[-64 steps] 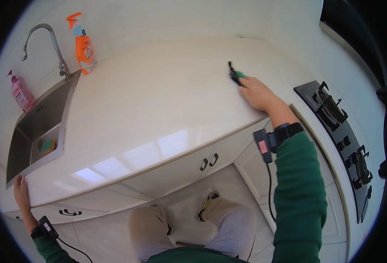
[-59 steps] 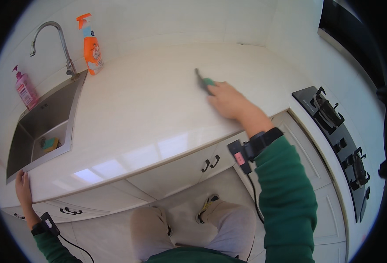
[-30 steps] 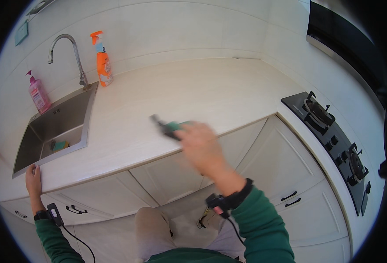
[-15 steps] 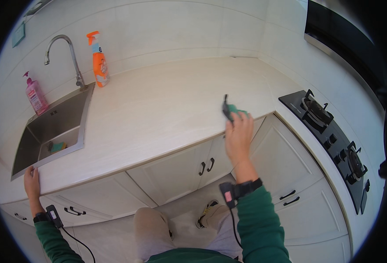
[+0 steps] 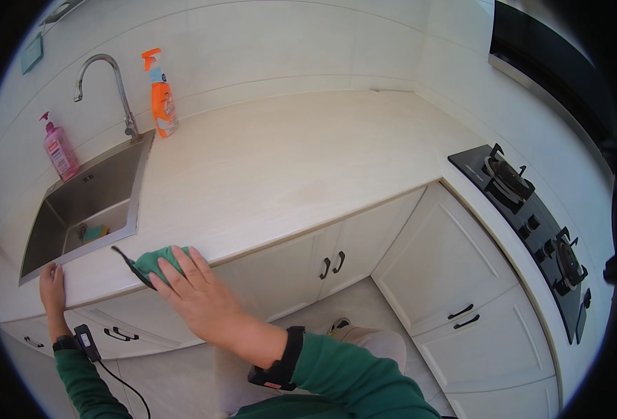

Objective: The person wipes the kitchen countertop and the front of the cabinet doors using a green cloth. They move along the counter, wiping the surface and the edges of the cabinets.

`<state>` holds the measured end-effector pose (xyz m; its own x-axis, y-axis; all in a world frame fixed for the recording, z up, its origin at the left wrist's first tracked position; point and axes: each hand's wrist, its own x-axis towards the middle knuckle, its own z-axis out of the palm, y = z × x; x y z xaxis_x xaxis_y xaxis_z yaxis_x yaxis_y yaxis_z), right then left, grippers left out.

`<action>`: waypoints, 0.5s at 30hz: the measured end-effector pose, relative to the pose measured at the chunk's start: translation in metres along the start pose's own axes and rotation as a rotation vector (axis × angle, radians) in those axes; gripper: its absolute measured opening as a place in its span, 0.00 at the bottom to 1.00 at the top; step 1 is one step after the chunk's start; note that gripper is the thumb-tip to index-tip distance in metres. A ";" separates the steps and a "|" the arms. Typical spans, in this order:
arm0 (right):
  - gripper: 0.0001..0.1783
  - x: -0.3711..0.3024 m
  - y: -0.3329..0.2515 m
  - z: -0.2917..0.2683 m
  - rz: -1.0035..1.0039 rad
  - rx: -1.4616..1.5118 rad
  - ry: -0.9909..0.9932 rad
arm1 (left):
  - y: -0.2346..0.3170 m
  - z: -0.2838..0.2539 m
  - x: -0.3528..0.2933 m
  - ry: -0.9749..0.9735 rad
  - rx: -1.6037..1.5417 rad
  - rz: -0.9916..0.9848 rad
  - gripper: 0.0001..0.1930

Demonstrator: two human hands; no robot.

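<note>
My right hand (image 5: pixel 195 292) lies over a green cloth (image 5: pixel 153 261) with a dark edge, pressing it onto the pale countertop (image 5: pixel 266 167) near the front edge, just right of the sink. Its fingers are stretched across the cloth, and one dark corner sticks out toward the sink. At the sink's near corner, my left hand (image 5: pixel 52 288) rests on the front edge of the counter with its fingers laid over it, holding no object that I can see.
The steel sink (image 5: pixel 135 202) holds a green and yellow sponge (image 5: pixel 95 232). Behind it stand a curved faucet (image 5: pixel 118 87), a pink pump bottle (image 5: pixel 60 155) and an orange spray bottle (image 5: pixel 162 105). A black gas hob (image 5: pixel 525 209) sits at the right, above white cabinets (image 5: pixel 455 279).
My right hand has swept the green cloth from the right part of the counter far to the left, close to the sink. My left hand stays in place.
</note>
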<state>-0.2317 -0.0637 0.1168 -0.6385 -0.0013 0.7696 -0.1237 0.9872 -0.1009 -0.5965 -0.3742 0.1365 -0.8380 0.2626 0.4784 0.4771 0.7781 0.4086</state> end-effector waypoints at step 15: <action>0.22 -0.051 0.101 -0.080 0.180 -0.378 0.153 | 0.000 -0.001 0.000 -0.010 -0.077 -0.010 0.22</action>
<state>-0.1504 0.0492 0.1179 -0.5010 0.1711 0.8483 0.2838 0.9585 -0.0258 -0.5960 -0.3746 0.1371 -0.8449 0.2612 0.4667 0.4878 0.7343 0.4721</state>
